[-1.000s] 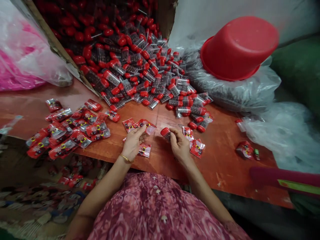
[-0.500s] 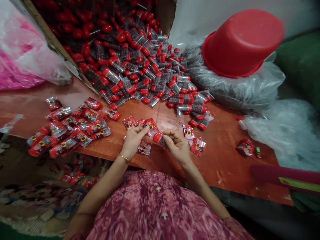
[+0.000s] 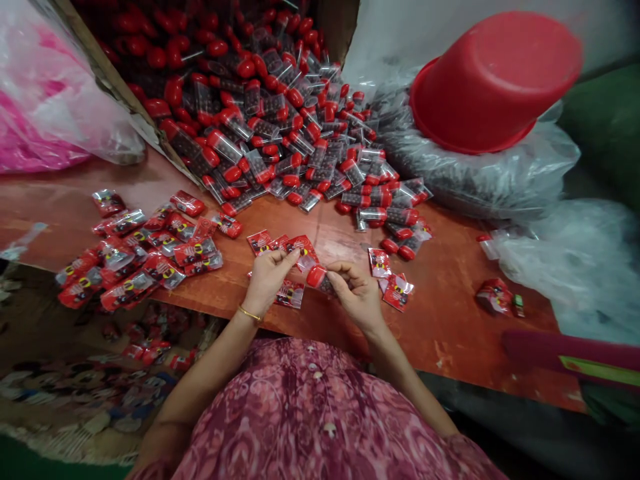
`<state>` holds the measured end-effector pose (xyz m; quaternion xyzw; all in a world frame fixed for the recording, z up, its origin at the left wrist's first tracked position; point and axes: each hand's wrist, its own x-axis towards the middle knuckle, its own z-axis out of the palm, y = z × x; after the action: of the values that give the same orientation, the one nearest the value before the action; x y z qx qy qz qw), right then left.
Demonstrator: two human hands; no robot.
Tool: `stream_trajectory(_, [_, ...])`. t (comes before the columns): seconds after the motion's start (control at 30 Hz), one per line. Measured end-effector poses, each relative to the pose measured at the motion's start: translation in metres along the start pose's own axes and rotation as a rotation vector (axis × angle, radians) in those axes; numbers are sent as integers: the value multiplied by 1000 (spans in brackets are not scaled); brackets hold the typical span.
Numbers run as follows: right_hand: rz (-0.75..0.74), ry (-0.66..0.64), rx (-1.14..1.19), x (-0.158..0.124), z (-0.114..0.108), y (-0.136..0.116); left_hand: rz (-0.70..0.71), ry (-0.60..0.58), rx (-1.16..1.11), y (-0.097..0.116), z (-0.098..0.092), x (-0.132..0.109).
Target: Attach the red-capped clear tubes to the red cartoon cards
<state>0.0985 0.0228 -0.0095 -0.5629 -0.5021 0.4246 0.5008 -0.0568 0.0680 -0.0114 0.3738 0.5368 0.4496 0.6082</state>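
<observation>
Between the thumb and fingers of my right hand point(image 3: 356, 293) is a small clear container with a red cap point(image 3: 316, 275), dark and dotted on its body. The cap points left, towards my left hand point(image 3: 269, 279). That hand is closed in a pinch beside red printed packets point(image 3: 301, 249); whether it grips one of them or something small is hard to make out. Another printed packet point(image 3: 291, 294) lies under my left hand. To the right of my right hand are a few flat printed packets point(image 3: 398, 291) on the orange-red tabletop point(image 3: 450, 333).
A tipped cardboard box point(image 3: 345, 30) spills a large heap of red-capped containers point(image 3: 250, 127). Filled printed packets point(image 3: 145, 253) are piled at left. An upturned red tub point(image 3: 495, 80) sits on a plastic bag point(image 3: 475, 177). More clear plastic point(image 3: 585, 267) lies at right.
The view has shifted very slightly. Both hands keep almost the same pose, and the red-capped container stays in my right hand.
</observation>
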Motion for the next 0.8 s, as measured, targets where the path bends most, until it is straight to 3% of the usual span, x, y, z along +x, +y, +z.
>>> stream_trajectory(0.17, [-7,-28,-8,-4,-1,0,35,41,91,0,1,-2])
stream_trajectory(0.5, [4,23,-3,-1,2,6,-15,-53,-25,1,3,-4])
stream_trajectory(0.67, [53,39,92,0,2,3,-174,-101,-151,9,9,-7])
stream_trajectory(0.8, [121,-27,167,-1,0,3,-269,-85,-244,13,12,-7])
